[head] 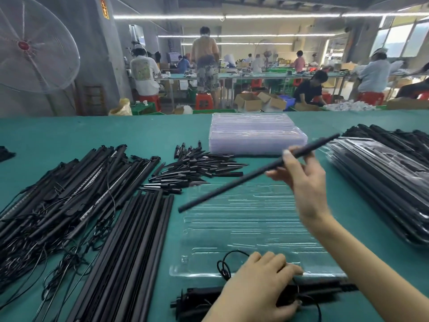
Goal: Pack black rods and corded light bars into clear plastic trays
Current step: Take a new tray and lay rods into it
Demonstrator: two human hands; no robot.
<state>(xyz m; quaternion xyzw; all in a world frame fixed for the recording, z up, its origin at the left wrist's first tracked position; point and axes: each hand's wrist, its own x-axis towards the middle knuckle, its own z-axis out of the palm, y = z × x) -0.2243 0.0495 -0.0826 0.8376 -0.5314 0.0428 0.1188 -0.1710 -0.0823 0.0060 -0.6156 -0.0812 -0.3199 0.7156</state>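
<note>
An empty clear plastic tray point(243, 226) lies on the green table in front of me. My right hand point(301, 177) pinches a long black rod point(232, 182) and holds it slanted in the air above the tray. Near the table's front edge my left hand point(257, 287) grips a corded light bar point(199, 298) lying flat, with its thin black cord point(226, 263) looping onto the tray's near rim. More black rods point(139, 240) lie in a row left of the tray.
A tangled pile of corded light bars point(69, 194) fills the left side. Short black spikes point(197, 166) are heaped behind the tray. A stack of empty clear trays point(255, 133) stands at the back, and packed trays point(383, 170) are stacked on the right.
</note>
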